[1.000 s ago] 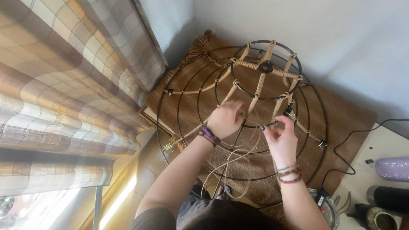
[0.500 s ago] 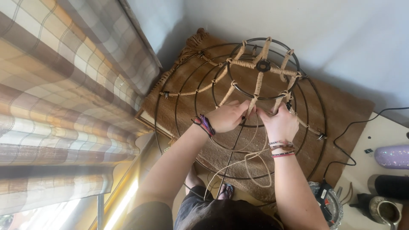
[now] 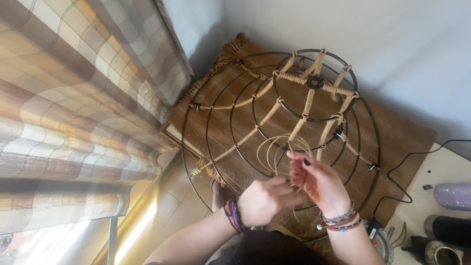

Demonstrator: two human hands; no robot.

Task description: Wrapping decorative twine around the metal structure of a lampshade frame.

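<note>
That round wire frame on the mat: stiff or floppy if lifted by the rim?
The wire frame is likely stiff: its thin rings hold clean circles. Probably light, being mostly open gaps. The loose cord looks floppy, curling in slack loops above the hands.

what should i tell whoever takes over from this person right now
Left hand: closed on the cane strands, low on the frame.
Right hand: open, fingers spread, strands running past the fingertips.
Wire frame: domed, lying over a brown mat by the checked curtain.
Done: spokes and part of the top ring are wrapped.
Left: outer rings are bare wire; loose strands loop free.
</note>
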